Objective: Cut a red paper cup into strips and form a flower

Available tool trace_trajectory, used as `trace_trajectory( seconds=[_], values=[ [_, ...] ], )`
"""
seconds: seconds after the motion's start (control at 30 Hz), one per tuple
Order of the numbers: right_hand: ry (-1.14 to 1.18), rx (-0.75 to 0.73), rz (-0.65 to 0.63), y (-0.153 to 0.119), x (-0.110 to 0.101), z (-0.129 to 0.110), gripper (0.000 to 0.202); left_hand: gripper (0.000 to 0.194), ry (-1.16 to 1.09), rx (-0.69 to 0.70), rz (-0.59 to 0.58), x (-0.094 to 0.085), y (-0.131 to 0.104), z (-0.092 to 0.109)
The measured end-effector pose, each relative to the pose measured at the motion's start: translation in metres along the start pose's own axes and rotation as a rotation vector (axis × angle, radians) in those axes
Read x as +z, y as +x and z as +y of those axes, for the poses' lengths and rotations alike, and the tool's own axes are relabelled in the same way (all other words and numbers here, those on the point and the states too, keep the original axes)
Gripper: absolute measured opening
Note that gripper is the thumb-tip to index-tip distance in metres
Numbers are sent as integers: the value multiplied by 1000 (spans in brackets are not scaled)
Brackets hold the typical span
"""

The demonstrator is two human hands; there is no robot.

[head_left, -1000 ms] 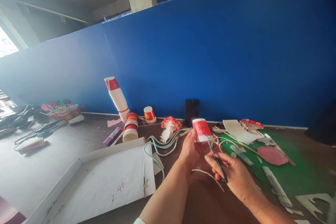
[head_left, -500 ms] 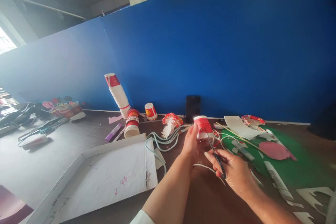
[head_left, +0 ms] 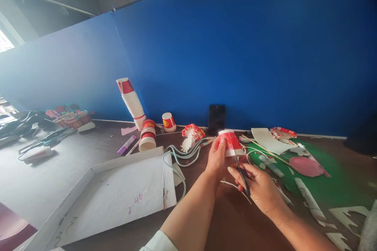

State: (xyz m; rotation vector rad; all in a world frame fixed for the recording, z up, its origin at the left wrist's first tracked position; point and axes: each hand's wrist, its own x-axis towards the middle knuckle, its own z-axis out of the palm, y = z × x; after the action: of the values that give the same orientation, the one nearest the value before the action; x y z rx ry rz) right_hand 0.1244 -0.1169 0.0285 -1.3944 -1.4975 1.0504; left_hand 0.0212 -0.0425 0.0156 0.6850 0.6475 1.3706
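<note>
A red and white paper cup (head_left: pixel 233 143) is gripped by my left hand (head_left: pixel 217 154), with the fingers closed on its left side. My right hand (head_left: pixel 257 185) is closed round a dark pair of scissors (head_left: pixel 243 178). Their tip points up and meets the lower edge of the cup; whether the blades are apart I cannot tell. Behind the cup a black phone (head_left: pixel 216 119) leans on the blue partition. Left of my left hand lies a red and white cut-paper piece (head_left: pixel 192 135), beside pale coiled cables (head_left: pixel 190 159).
A tall leaning stack of paper cups (head_left: pixel 131 100) and a smaller cup stack (head_left: pixel 169 122) stand near the partition (head_left: pixel 250 55). A white box lid (head_left: pixel 118 200) lies at left. At right are a pink paper piece (head_left: pixel 306 166), a glue tube (head_left: pixel 309 198) and paper scraps on green.
The cup has shifted slightly right and turned in my left hand. The scissors have moved from across the cup's front down to its lower edge and stand steeper.
</note>
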Motion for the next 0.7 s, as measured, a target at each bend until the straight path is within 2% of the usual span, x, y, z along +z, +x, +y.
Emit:
trace_trajectory(
  seconds=[0.2,0.53,0.7],
  values=[
    [-75,-18,66,0,-1,-6,32,52,73,46,-7,0,1,-9],
    [-37,-26,64,1,0,7,26,54,54,5,-21,-1,-1,-5],
    [-45,-15,49,-1,2,7,24,53,74,2,50,-6,3,0]
  ],
)
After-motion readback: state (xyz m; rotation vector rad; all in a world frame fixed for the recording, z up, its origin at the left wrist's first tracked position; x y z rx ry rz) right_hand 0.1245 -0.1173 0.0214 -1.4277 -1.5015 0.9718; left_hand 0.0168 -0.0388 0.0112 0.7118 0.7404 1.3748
